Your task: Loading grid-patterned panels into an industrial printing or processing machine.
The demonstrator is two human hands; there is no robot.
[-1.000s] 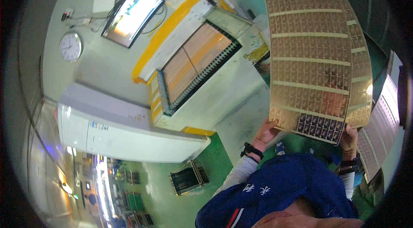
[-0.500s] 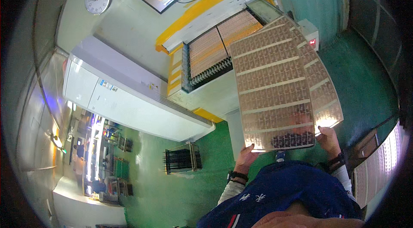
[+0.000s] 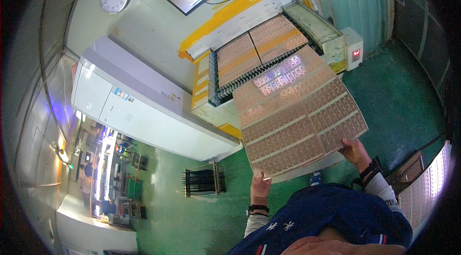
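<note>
My left hand (image 3: pixel 260 188) and my right hand (image 3: pixel 356 153) grip the near corners of a large copper-coloured circuit board panel (image 3: pixel 283 144) with rows of small patterns. A paler edge shows beneath its near side; I cannot tell whether this is a second sheet. The panel's far end reaches over the front of a roller conveyor (image 3: pixel 240 79), glossy with reflected light. Two similar panels, a left one (image 3: pixel 234 60) and a right one (image 3: pixel 278 38), lie side by side on the rollers, separated by a dark gap.
A white control box (image 3: pixel 353 48) with a red display adjoins the conveyor's right end. Left of it stands a long white air conditioner (image 3: pixel 153 115). A rack with dark slats (image 3: pixel 204 180) is on the green floor. More patterned panels (image 3: pixel 425 185) stand at the lower right.
The held panel has swung down from a steep tilt to lie flatter, its far end now at the rollers. My hands have moved farther apart, the left one to the left.
</note>
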